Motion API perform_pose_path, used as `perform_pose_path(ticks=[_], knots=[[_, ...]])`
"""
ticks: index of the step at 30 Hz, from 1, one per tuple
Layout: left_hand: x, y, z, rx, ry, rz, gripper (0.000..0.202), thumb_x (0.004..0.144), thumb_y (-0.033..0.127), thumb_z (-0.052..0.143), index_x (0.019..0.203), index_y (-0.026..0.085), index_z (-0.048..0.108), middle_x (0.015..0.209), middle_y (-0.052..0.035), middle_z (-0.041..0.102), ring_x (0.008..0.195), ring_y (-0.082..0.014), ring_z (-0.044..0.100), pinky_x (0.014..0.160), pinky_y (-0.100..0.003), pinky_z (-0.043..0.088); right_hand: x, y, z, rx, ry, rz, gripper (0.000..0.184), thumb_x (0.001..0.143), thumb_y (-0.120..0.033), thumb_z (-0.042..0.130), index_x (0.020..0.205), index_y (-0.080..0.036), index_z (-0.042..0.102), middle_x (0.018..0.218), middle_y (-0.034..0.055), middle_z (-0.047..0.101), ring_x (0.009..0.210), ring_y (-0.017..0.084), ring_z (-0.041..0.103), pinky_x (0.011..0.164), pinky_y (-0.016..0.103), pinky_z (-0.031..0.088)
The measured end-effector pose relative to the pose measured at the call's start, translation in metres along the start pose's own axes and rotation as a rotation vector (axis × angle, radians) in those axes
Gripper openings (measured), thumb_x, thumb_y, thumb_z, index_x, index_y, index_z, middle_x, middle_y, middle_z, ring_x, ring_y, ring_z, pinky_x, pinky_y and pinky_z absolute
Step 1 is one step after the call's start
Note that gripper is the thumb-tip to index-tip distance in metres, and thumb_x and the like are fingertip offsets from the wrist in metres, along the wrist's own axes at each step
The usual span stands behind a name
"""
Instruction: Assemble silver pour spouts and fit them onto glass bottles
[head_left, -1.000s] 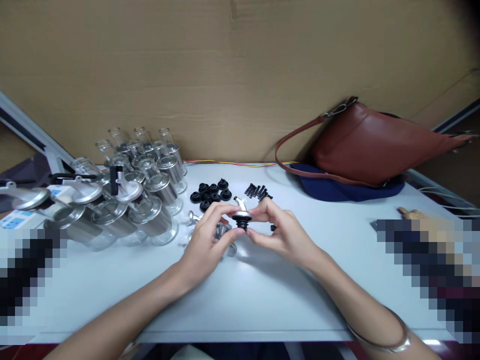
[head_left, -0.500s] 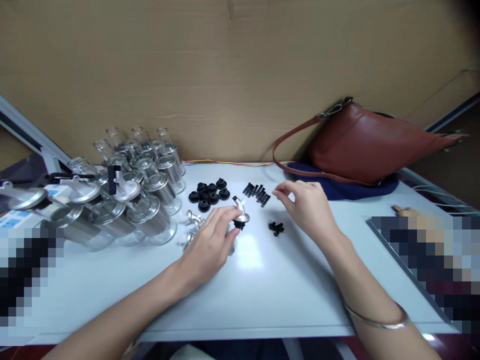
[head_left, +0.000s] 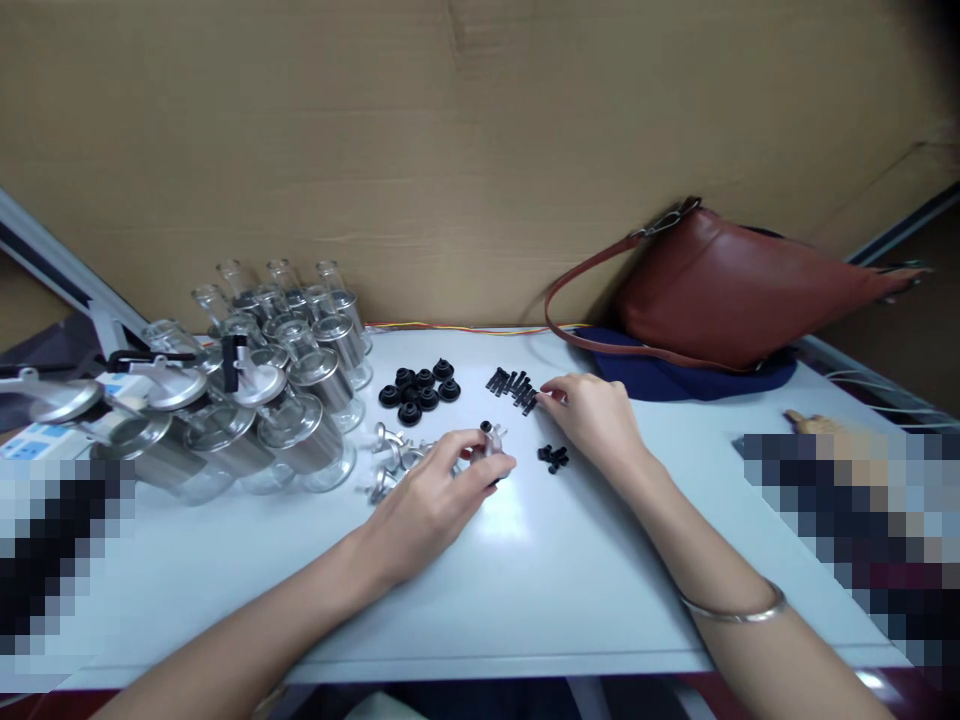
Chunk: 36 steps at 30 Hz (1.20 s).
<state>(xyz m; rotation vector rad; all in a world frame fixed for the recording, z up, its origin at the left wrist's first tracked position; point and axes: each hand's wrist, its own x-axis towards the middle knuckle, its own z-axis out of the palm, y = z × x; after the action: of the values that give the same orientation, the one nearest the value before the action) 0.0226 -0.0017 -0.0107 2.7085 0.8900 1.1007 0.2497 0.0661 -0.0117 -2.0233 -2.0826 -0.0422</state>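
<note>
My left hand (head_left: 442,495) holds a small silver pourer spout with a black stopper (head_left: 491,440) just above the white table (head_left: 525,580). My right hand (head_left: 592,420) reaches forward, its fingertips pinching at the row of small black tubes (head_left: 514,386). Whether a tube is gripped I cannot tell. A small cluster of black bits (head_left: 553,458) lies between the two hands. Several loose silver spouts (head_left: 390,455) lie just left of my left hand. A pile of black rubber stoppers (head_left: 420,385) sits behind them.
Several glass bottles with metal sleeves and lids (head_left: 255,400) crowd the left side of the table. A brown leather bag (head_left: 735,290) rests on dark blue cloth (head_left: 675,375) at the back right. Cardboard (head_left: 450,150) walls the back. Blurred patches cover both edges.
One second ago both hands held the spout together. My right hand let go and moved to the black tubes at the back, while my left hand turned the spout and kept hold.
</note>
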Motion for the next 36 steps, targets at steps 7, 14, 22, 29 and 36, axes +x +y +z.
perform_pose_path(ticks=[7, 14, 22, 29, 36], knots=[[0.003, 0.005, -0.002, 0.008, 0.005, 0.058, 0.026, 0.088, 0.006, 0.048, 0.112, 0.016, 0.048, 0.097, -0.0087, 0.061, 0.091, -0.0186, 0.06, 0.078, -0.032, 0.055, -0.001, 0.002, -0.005, 0.082, -0.021, 0.046, 0.015, 0.079, -0.016, 0.055, 0.077, -0.017, 0.069, 0.084, 0.009, 0.074, 0.081, 0.025, 0.066, 0.065, 0.031, 0.037], [0.003, 0.007, -0.002, 0.006, -0.033, 0.052, 0.028, 0.084, 0.004, 0.048, 0.11, 0.013, 0.049, 0.098, -0.01, 0.062, 0.09, -0.0198, 0.058, 0.077, -0.032, 0.052, -0.006, 0.001, -0.02, 0.852, -0.06, 0.062, 0.015, 0.07, -0.027, 0.064, 0.064, -0.018, 0.054, 0.075, 0.0055, 0.071, 0.067, 0.018, 0.065, 0.065, 0.028, 0.048], [0.001, 0.006, -0.001, 0.036, -0.051, 0.077, 0.026, 0.088, 0.005, 0.045, 0.112, 0.015, 0.049, 0.101, -0.0092, 0.062, 0.091, -0.0183, 0.057, 0.08, -0.032, 0.046, -0.024, -0.022, -0.036, 1.282, -0.247, -0.179, 0.03, 0.068, -0.044, 0.078, 0.072, -0.017, 0.065, 0.065, 0.0009, 0.062, 0.057, 0.011, 0.054, 0.055, 0.025, 0.048], [0.003, 0.008, -0.003, -0.046, -0.02, 0.059, 0.027, 0.084, 0.006, 0.042, 0.11, 0.015, 0.043, 0.097, -0.0092, 0.058, 0.087, -0.0187, 0.053, 0.076, -0.032, 0.046, -0.029, -0.029, -0.032, 1.423, -0.289, -0.212, 0.027, 0.07, -0.041, 0.078, 0.071, -0.017, 0.067, 0.062, 0.0008, 0.062, 0.052, 0.01, 0.054, 0.052, 0.024, 0.048], [0.003, 0.006, -0.003, -0.08, -0.01, 0.101, 0.022, 0.09, 0.012, 0.041, 0.111, 0.016, 0.042, 0.097, -0.0095, 0.058, 0.085, -0.0186, 0.053, 0.075, -0.032, 0.047, -0.034, -0.033, -0.035, 1.496, -0.294, -0.244, 0.022, 0.07, -0.036, 0.079, 0.069, -0.017, 0.068, 0.066, 0.0019, 0.065, 0.052, 0.009, 0.056, 0.05, 0.023, 0.05]])
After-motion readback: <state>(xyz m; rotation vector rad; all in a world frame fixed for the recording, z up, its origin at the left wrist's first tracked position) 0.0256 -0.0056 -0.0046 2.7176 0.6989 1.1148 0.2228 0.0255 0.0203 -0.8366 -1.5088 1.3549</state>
